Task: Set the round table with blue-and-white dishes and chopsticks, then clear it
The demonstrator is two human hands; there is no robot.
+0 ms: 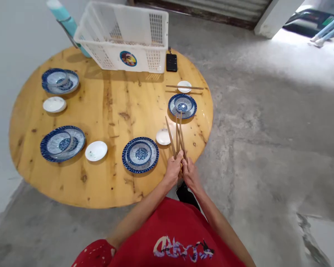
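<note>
Both my hands meet at the near right edge of the round wooden table [108,104]. My left hand [173,170] and my right hand [189,173] are closed together on a bundle of several wooden chopsticks [177,136] that fan upward over the table. Just beyond the sticks sits a small white dish [162,137]. A blue patterned plate with a bowl on it [140,154] lies to the left of my hands. Farther off is another such plate and bowl [182,105], and behind it a pair of chopsticks [184,87] rests across a small white dish [184,84].
A white plastic basket [122,37] and a black phone [171,62] sit at the table's far edge. Two more blue plate sets [61,143] [60,80] with white dishes [96,150] [54,104] are on the left. A grey wall runs along the left; concrete floor lies to the right.
</note>
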